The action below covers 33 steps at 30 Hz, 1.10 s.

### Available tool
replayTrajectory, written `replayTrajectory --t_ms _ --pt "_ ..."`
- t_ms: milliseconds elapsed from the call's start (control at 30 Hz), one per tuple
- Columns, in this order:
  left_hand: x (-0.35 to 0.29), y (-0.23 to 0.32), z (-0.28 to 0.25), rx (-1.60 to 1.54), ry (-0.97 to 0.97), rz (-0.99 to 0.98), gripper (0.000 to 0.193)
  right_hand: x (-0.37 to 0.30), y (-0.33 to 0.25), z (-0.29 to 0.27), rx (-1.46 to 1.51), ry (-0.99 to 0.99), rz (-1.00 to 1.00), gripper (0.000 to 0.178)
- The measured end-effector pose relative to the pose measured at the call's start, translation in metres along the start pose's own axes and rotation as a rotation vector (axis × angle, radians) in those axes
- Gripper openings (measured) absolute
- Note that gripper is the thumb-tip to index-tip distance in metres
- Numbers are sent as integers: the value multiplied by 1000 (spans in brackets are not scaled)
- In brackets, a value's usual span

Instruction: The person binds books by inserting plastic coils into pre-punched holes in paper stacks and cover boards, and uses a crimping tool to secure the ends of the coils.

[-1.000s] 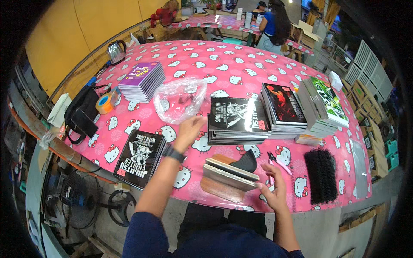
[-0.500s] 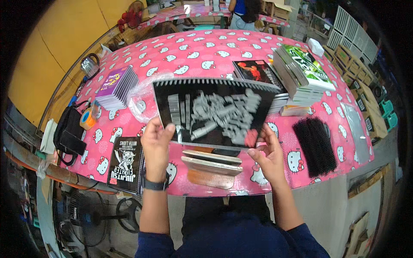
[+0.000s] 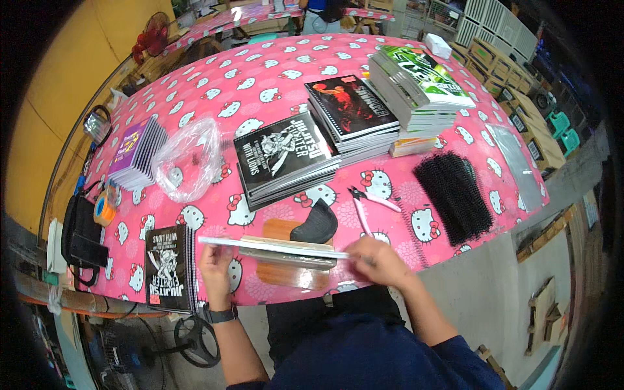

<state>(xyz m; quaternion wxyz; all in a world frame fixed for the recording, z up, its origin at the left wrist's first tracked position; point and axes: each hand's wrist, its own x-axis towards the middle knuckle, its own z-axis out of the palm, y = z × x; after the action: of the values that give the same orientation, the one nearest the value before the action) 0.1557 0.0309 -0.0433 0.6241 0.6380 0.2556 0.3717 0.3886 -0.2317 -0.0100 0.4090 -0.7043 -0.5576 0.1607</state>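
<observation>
My left hand is closed on the left end of a book, which shows edge-on as a thin white strip. At its other end my right hand has its fingers curled against the edge. Just under the book is a wooden board with upright slats, and a black curved pad lies at its far side. Pink-handled nippers rest on the table beyond my right hand. A black spiral-bound book lies left of my left hand.
Behind the board stand a stack of black books, another with a red figure, and a tall green-covered stack. Black binding coils lie to the right. Leftward are clear plastic wrap, purple books, tape and a black bag.
The book has come down and tipped from showing its black cover to edge-on above the board. The black book stack and nippers behind it now show. My view has swung to the right.
</observation>
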Motion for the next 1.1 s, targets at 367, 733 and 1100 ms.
replayTrajectory --t_ms 367,733,1100 --pt "20 49 59 -105 236 94 41 24 89 -73 -528 458 408 22" --pt "-27 115 135 967 -140 591 65 19 -69 -36 211 175 49 23" --pt "-21 83 152 971 -109 665 39 29 -71 -36 214 70 -11 23"
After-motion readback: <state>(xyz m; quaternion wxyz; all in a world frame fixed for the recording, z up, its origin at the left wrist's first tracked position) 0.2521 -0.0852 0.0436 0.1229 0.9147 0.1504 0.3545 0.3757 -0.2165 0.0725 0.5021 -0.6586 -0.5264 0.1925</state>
